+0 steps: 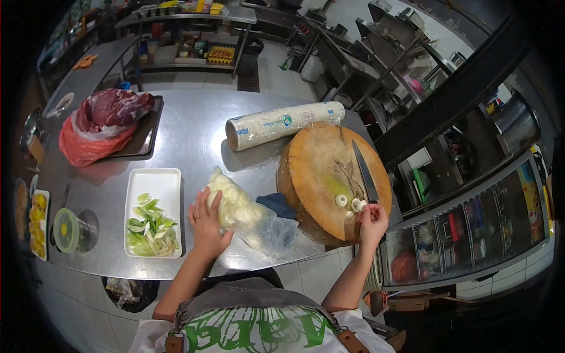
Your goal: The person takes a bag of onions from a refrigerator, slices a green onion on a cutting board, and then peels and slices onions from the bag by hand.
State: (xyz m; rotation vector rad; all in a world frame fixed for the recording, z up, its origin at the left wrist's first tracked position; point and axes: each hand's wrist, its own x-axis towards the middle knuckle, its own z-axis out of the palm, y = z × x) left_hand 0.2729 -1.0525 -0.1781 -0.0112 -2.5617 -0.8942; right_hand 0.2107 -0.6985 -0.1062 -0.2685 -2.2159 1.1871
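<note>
My left hand (209, 225) lies with its fingers spread against the left side of a clear plastic bag (238, 206) of pale peeled pieces. At the lower right of the round wooden chopping board (312, 176), my right hand (372, 221) pinches a small white piece (358, 205). Another white ring-shaped piece (341, 200) sits just left of it. The knife (365, 170) rests along the board's right side, its handle partly behind my right hand. Between bag and board is a dark blue cloth (276, 206).
A white tray (154, 179) of sliced green stalks stands left of the bag. Farther left are a lidded tub (67, 229) and a yellow-filled tray (39, 223). Raw meat (109, 112) sits at the back left. A plastic-wrap roll (288, 125) lies behind the board.
</note>
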